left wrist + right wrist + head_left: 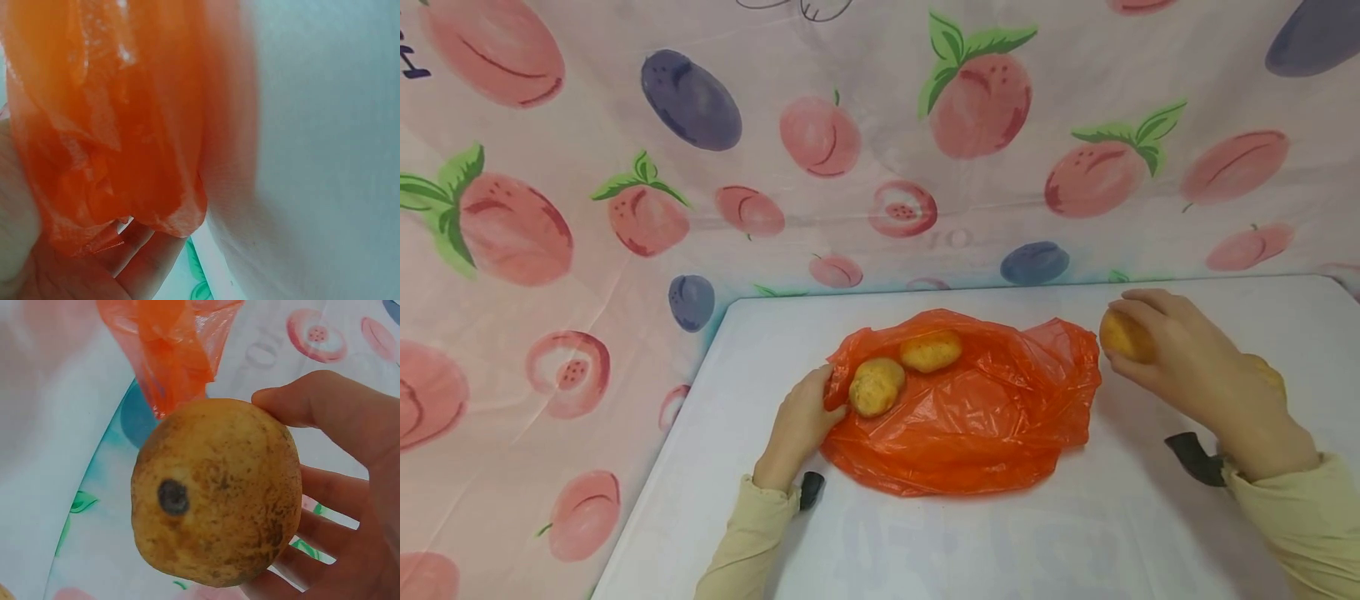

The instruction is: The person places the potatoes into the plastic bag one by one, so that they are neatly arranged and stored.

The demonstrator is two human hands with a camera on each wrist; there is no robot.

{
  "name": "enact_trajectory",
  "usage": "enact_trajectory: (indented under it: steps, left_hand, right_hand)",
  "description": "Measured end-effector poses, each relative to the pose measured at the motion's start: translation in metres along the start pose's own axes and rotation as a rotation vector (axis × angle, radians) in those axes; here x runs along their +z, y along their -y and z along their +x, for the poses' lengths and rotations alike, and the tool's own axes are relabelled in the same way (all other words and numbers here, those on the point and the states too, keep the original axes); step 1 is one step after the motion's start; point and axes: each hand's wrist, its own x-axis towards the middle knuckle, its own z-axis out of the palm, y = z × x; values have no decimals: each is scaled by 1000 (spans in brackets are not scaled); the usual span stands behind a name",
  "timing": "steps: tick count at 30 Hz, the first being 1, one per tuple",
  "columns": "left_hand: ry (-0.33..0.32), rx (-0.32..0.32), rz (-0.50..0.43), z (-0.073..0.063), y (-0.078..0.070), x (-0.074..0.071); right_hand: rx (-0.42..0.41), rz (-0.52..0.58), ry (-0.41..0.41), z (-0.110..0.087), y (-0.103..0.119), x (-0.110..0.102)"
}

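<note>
An orange-red plastic bag [970, 408] lies spread on the white table, its mouth gaping. Two potatoes rest in it, one potato [877, 387] near the left edge and another potato [931, 351] just behind. My left hand [799, 423] grips the bag's left edge; in the left wrist view the thin plastic [125, 125] bunches against the fingers [150, 262]. Right of the bag, my right hand [1195, 367] holds a third potato [1126, 336] above the table. The right wrist view shows this potato [215, 494] brown-speckled, with a dark round spot, between thumb and fingers.
Another potato [1266, 377] lies on the table [910, 550] at the right, partly hidden behind my right hand. A cloth printed with peaches and plums [850, 192] hangs behind the table and down its left side. Black straps [1195, 458] show near both wrists.
</note>
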Motion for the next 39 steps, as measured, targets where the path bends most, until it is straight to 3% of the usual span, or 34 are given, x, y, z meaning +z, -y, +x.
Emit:
enact_trajectory:
  steps: [19, 34, 39]
  left_hand:
    - [8, -19, -5, 1, -1, -1]
    - [15, -35, -16, 1, -1, -1]
    - [17, -31, -14, 0, -1, -1]
  right_hand:
    - [-47, 30, 39, 18, 34, -1]
    - [-127, 61, 72, 22, 51, 16]
    - [-126, 66, 122, 23, 57, 23]
